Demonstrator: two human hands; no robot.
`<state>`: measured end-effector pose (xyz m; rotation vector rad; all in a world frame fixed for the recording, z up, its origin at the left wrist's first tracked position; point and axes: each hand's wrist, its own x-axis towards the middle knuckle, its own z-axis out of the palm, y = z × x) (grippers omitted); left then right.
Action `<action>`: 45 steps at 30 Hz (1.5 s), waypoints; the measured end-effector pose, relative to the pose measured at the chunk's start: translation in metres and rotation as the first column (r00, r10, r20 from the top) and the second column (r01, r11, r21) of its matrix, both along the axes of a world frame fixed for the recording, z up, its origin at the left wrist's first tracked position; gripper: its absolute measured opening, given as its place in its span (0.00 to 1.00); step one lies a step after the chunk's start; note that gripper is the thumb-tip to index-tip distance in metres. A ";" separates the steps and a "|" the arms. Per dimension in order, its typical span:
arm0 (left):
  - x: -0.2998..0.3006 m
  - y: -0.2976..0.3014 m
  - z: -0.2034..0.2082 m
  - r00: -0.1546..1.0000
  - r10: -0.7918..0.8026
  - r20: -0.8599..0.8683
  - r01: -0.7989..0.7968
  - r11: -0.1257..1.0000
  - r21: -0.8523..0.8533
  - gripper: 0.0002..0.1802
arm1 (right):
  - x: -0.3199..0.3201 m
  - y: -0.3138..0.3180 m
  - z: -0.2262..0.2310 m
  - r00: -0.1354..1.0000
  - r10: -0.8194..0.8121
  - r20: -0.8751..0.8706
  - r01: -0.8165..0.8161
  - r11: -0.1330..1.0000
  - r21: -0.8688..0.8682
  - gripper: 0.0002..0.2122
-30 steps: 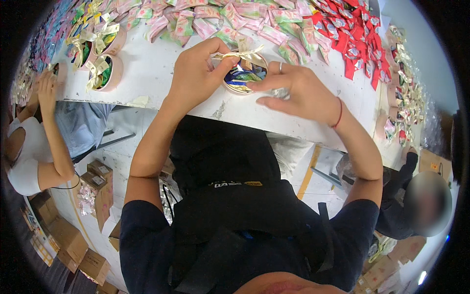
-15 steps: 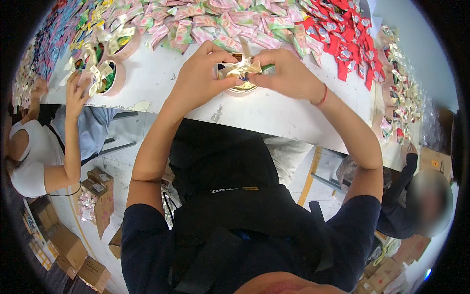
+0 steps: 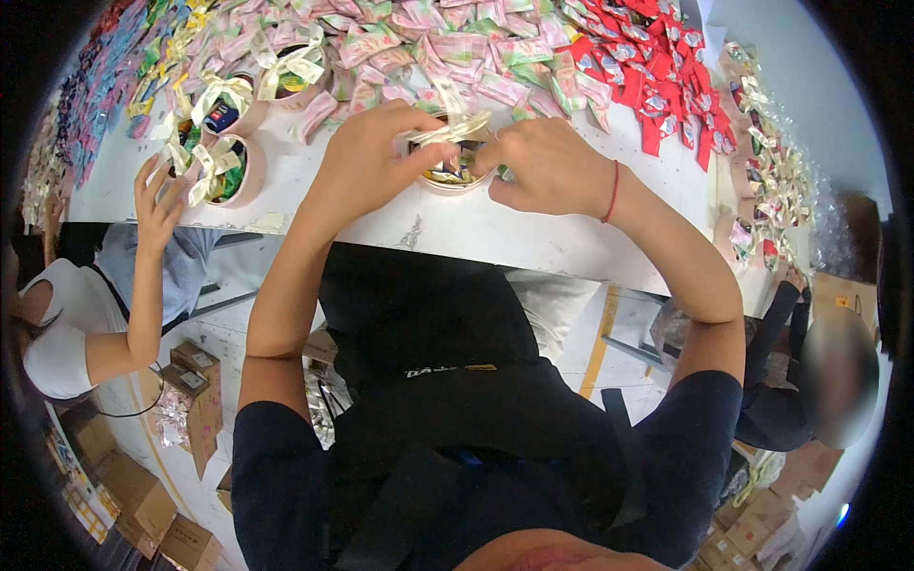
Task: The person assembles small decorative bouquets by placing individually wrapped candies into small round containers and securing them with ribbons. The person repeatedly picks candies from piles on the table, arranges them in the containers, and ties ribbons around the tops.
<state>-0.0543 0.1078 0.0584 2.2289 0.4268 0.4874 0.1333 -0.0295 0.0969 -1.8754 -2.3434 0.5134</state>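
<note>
A small round pale-pink box [image 3: 451, 189] stands on the table in front of me, with wrapped sweets [image 3: 444, 174] inside. Across its back rim lies a cream ribbon bow [image 3: 457, 128]. My left hand [image 3: 367, 164] pinches the ribbon between thumb and fingers at the box's left side. Over the right rim, my right hand [image 3: 554, 169] curls its fingers down into the opening; their tips are partly hidden, and what they hold cannot be made out. A bit of green wrapper [image 3: 506, 174] shows beside the right hand.
Several filled boxes with cream bows [image 3: 227, 171] stand at the left, near a co-worker's hand [image 3: 159, 205]. Pink-green packets [image 3: 457, 48] and red packets [image 3: 657, 76] are heaped along the back. More bowed boxes [image 3: 752, 181] line the right; another person [image 3: 776, 371] sits there.
My right hand has moved from the bow down to the box's opening, its fingers now curled inside. The bow sits farther back, showing more sweets. My left hand stays by the ribbon.
</note>
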 end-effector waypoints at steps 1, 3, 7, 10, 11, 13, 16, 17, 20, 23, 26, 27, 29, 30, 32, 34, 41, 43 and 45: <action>0.003 0.005 0.000 0.999 0.011 0.038 -0.008 0.996 -0.092 0.21 | 0.001 -0.003 0.000 1.000 -0.005 -0.030 0.005 1.000 0.022 0.12; 0.010 0.009 -0.006 0.975 0.138 0.174 -0.121 0.987 -0.105 0.18 | 0.004 -0.012 -0.010 0.982 -0.022 -0.188 0.048 0.990 0.135 0.11; 0.014 0.028 -0.009 0.944 0.241 0.224 -0.027 0.735 -0.677 0.11 | -0.001 -0.034 -0.021 0.544 -0.301 -0.783 0.445 0.895 -0.035 0.12; 0.035 0.029 -0.022 0.922 0.258 0.288 -0.063 0.835 -0.546 0.13 | -0.007 -0.041 -0.039 0.297 -0.378 -0.877 0.592 0.794 -0.142 0.17; 0.038 0.028 -0.022 0.921 0.254 0.295 -0.082 0.867 -0.492 0.14 | -0.015 -0.039 -0.045 0.350 -0.353 -0.868 0.653 0.756 -0.044 0.17; 0.043 0.027 -0.020 0.919 0.241 0.312 -0.114 0.920 -0.374 0.16 | -0.029 -0.030 -0.051 0.384 -0.329 -0.863 0.773 0.626 0.106 0.18; 0.034 0.029 -0.030 0.966 0.128 0.226 0.010 0.850 -0.526 0.15 | -0.040 -0.020 -0.054 0.594 -0.364 -0.717 0.744 0.587 0.318 0.18; 0.032 0.027 -0.027 0.983 0.137 0.121 -0.051 0.841 -0.539 0.11 | -0.041 -0.015 -0.054 0.696 -0.327 -0.639 0.689 0.553 0.467 0.16; 0.023 0.020 -0.012 0.972 0.157 0.173 -0.024 0.804 -0.595 0.10 | -0.040 -0.017 -0.044 0.669 -0.448 -0.593 0.709 0.623 0.330 0.15; 0.015 0.013 -0.008 0.987 0.051 0.155 0.035 0.861 -0.507 0.08 | -0.038 -0.021 -0.042 0.830 -0.427 -0.359 0.553 0.715 0.429 0.10; 0.012 0.009 0.001 0.993 -0.061 0.103 0.084 0.968 -0.235 0.05 | -0.026 -0.033 -0.034 0.861 -0.294 -0.414 0.453 0.813 0.365 0.08; 0.012 0.009 0.004 0.993 -0.096 0.073 0.103 0.989 -0.107 0.04 | -0.022 -0.037 -0.033 0.841 -0.241 -0.483 0.430 0.841 0.329 0.08; 0.017 0.015 0.004 0.992 -0.097 -0.081 0.094 0.995 -0.041 0.04 | -0.017 -0.040 -0.033 0.849 -0.193 -0.491 0.396 0.849 0.351 0.09; 0.019 0.017 0.005 0.983 -0.094 -0.158 0.094 0.996 -0.007 0.04 | -0.015 -0.041 -0.033 0.852 -0.169 -0.495 0.379 0.852 0.362 0.09; 0.021 0.014 0.012 0.987 -0.114 -0.110 0.105 0.991 -0.081 0.05 | -0.016 -0.037 -0.040 0.855 -0.205 -0.477 0.422 0.809 0.409 0.09; 0.020 0.013 0.007 0.985 -0.173 0.013 0.172 0.968 -0.184 0.05 | -0.019 -0.033 -0.042 0.831 -0.264 -0.490 0.485 0.775 0.404 0.09; 0.019 0.023 -0.012 0.993 -0.074 0.095 0.080 0.995 -0.063 0.04 | -0.038 -0.032 -0.043 0.809 -0.355 -0.469 0.559 0.712 0.425 0.08; 0.022 0.014 -0.011 0.997 0.001 0.074 0.009 0.990 -0.140 0.06 | -0.037 -0.035 -0.037 0.834 -0.366 -0.413 0.528 0.749 0.401 0.07; 0.022 0.017 -0.013 0.995 -0.099 0.031 0.102 0.990 -0.095 0.06 | -0.034 -0.036 -0.031 0.862 -0.375 -0.341 0.490 0.790 0.368 0.07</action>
